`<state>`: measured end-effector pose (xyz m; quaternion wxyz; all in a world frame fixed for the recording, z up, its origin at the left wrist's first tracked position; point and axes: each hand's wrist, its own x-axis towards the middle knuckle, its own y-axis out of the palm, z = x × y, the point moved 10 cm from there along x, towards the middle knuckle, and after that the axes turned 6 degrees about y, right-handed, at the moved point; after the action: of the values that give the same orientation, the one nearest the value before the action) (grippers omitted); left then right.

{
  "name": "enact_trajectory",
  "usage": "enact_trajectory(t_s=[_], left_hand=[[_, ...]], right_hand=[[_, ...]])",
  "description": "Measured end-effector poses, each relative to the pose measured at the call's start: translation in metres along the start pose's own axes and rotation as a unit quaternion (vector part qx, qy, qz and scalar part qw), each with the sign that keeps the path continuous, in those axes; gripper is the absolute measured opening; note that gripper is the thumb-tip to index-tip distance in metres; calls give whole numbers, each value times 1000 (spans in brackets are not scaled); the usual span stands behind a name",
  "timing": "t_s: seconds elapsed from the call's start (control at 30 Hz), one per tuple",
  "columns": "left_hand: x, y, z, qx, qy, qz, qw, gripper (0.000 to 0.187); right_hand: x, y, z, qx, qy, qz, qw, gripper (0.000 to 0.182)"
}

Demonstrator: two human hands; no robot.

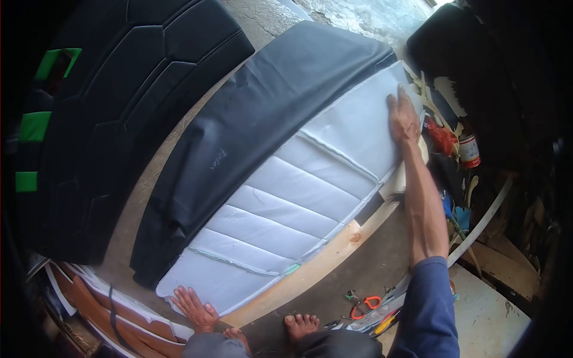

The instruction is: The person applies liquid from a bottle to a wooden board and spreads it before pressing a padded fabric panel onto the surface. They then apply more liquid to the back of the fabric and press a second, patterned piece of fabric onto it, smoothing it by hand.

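Head view: black cover [262, 113] is the biggest item near my hands, a white scrawl on it, maybe "Pola", can't confirm. White quilted panel [298, 191] lies on the floor [268, 301] side, running along the cover's edge. I judge it light, soft, floppy, a bit slick, not fragile; best hold is the seamed borders at both ends, since one-handed it'd likely sag. Right hand [406, 122] is open on the far end, left hand [197, 307] open, fingers spread, on the near corner; neither pinching. Can [470, 151] label: unreadable.
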<state>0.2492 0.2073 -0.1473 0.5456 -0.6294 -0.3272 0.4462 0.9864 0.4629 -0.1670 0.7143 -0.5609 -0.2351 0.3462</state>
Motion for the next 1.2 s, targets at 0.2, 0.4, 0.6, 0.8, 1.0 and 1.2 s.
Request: enact_trajectory(t_s=[0.2,0.4,0.6,0.8,1.0,1.2], left_hand=[[4,-4,-3,-5,0,-11,1000,69],[-4,-5,-1,-27,-4,-19,999,68],[0,-5,0,-39,-1,-42,998,65],[0,-9,-2,-35,4,-40,999,66],[-1,-9,2,-37,-4,-11,999,66],[-2,-8,2,-46,-8,-17,999,65]], right_hand=[[14,-8,-21,-46,164,68,983,76],[14,-13,-15,-72,139,44,987,75],[-55,-4,28,-123,54,-108,985,65],[-370,47,241,2,-269,114,956,75],[-465,67,302,77,-458,179,867,67],[-272,42,217,-38,-297,43,953,69]])
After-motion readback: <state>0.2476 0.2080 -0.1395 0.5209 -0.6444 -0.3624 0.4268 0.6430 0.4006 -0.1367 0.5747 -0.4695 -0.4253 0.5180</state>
